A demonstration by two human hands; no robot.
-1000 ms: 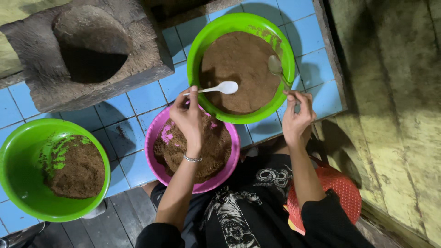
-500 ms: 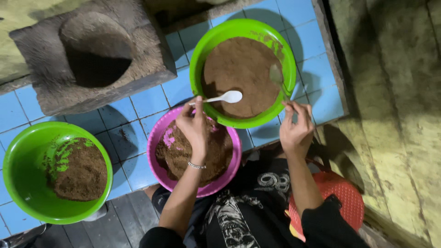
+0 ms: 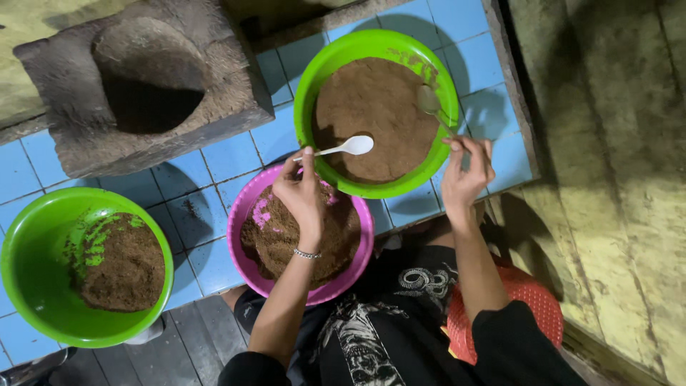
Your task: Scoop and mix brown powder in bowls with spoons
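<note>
Blue-tiled floor under everything, w/ dark planks at the bottom edge and a worn yellowish-green wall on the right.

Vs. half a sec ago: the left hand sits a bit higher, its white spoon now reaching further over the brown powder in the upper green basin. The right hand has also come up toward that basin's rim, and its metal spoon lies bowl-down on the powder near the right wall. Basins haven't moved.

Left grip – thumb and fingers pinched on the white spoon's handle end, hand hovering above the pink basin, which holds coarser brown stuff. Right grip – fingers closed round the metal spoon's handle, just outside the green rim.

Pink basin touches or slightly underlaps the upper green one. A second green basin w/ a darker brown clump sits well apart at lower left. A grey stone mortar w/ a deep hollow stands at upper left, near the upper basin. A red plastic stool shows under the right forearm, beside the person's dark printed clothing.
</note>
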